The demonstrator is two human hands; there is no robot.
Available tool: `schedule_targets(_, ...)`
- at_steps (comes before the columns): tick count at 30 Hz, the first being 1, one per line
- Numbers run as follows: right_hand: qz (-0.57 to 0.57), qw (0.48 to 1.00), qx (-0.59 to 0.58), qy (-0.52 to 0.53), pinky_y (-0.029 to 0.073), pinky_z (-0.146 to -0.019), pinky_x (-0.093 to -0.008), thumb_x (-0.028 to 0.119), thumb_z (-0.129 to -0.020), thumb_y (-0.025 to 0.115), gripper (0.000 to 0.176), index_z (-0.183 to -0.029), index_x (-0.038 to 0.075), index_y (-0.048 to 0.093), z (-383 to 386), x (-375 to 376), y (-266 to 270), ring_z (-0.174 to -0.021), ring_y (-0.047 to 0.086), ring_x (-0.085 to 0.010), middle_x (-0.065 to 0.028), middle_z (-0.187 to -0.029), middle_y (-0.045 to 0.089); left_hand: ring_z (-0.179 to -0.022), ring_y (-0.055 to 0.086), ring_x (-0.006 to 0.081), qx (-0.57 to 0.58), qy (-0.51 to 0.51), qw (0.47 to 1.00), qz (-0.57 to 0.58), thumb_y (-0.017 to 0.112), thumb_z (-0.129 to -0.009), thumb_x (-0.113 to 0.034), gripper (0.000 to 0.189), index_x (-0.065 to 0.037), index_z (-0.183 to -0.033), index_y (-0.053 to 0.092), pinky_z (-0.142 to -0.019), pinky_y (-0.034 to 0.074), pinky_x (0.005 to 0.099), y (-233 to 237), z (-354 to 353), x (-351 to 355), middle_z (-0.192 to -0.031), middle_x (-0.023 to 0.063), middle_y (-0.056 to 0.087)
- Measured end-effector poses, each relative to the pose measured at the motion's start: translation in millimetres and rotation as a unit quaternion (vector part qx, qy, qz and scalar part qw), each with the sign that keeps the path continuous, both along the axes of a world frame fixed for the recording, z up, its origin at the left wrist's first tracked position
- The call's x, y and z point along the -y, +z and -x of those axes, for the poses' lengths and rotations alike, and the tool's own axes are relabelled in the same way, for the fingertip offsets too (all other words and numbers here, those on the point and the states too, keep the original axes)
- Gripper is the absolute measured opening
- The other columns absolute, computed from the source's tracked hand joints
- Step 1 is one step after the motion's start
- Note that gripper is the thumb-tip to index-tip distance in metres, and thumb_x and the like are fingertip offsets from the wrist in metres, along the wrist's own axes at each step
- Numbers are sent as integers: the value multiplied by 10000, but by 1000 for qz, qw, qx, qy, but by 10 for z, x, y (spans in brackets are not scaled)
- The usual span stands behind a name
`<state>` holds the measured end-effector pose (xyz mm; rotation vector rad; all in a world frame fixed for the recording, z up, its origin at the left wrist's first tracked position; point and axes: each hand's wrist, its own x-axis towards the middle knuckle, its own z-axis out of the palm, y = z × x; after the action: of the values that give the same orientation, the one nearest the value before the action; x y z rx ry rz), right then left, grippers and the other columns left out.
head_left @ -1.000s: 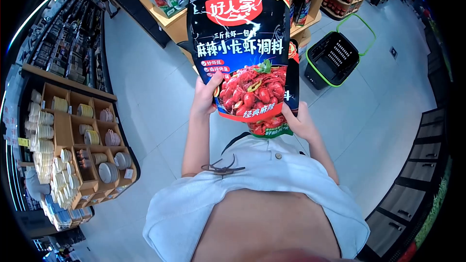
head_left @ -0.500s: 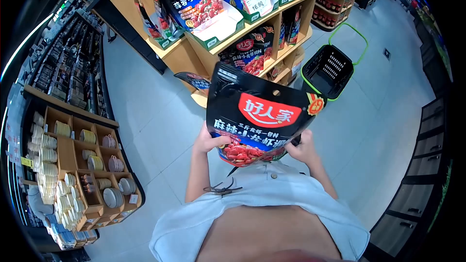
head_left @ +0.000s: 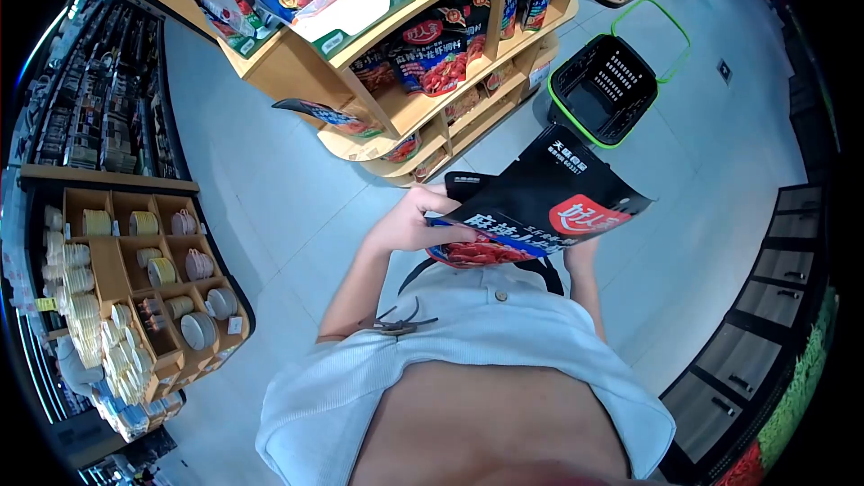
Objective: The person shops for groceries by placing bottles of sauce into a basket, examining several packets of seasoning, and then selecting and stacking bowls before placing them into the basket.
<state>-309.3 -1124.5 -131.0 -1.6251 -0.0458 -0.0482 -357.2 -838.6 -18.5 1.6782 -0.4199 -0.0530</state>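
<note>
My left hand [head_left: 416,220] is closed on the left side of a black crayfish seasoning pouch [head_left: 531,207], thumb across the front. The pouch has a red logo and a picture of red crayfish near its bottom. It is tilted and bent in front of my waist, its top leaning to the right. Another black flap [head_left: 466,184] sticks out behind it, above my left fingers. At the pouch's lower right edge is my right hand [head_left: 580,255], its fingers hidden behind the pouch.
Ahead, a wooden display shelf [head_left: 360,94] carries similar pouches [head_left: 436,52] and price cards. A black shopping basket [head_left: 605,90] with a green rim and raised handle stands on the tiled floor right of it. Crockery fills a wooden rack [head_left: 112,270] at left; dark drawers [head_left: 754,310] line the right.
The pouch has turned from facing me squarely to tilted, its top swinging right. My left hand has moved up with it; my right hand has slipped mostly behind it. The view has shifted downward.
</note>
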Motion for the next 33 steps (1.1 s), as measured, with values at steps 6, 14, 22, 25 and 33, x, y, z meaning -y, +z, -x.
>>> schedule_targets(6,-195,976,-12,101,434,-802,-282,115,-822,616,321,-1096,-24,524,-1502,1116,186,-858,553,-94,-52,-979,609,-802,571,93,-81,85,992,35,722,-697,34,149,46,-835,667,-726,451,245,61,-615,411,-929,72,663)
schedule_targets(14,-272,911,-14,310,386,-609,-235,456,-886,449,496,-1049,-7,518,-2847,1813,262,-585,475,-105,-28,-600,505,-786,584,69,-110,230,942,217,710,-774,-74,177,-5,-933,677,-723,470,232,-226,-1314,916,-881,17,672)
schedule_targets(22,-152,840,-275,442,341,-532,-212,450,-926,464,430,-1066,49,534,-2413,445,492,-494,401,-60,29,-544,440,-824,586,83,-157,246,952,95,721,-772,-132,251,-14,-984,656,-761,482,257,-530,-1680,752,-912,30,666)
schedule_targets(25,-92,852,-249,450,350,-600,-178,288,-899,568,230,-853,63,556,-2583,24,362,-659,452,-26,58,-717,507,-852,603,101,-204,241,936,158,714,-791,-196,316,-25,-1042,625,-761,496,262,-690,-1703,441,-955,42,658)
schedule_targets(33,15,833,-277,479,448,-717,-201,238,-870,610,242,-999,35,629,-2686,-1043,-189,-784,583,-59,9,-867,632,-913,601,123,-247,443,854,117,653,-762,28,313,-67,-1054,592,-855,466,272,-1416,-1493,-326,-990,38,653)
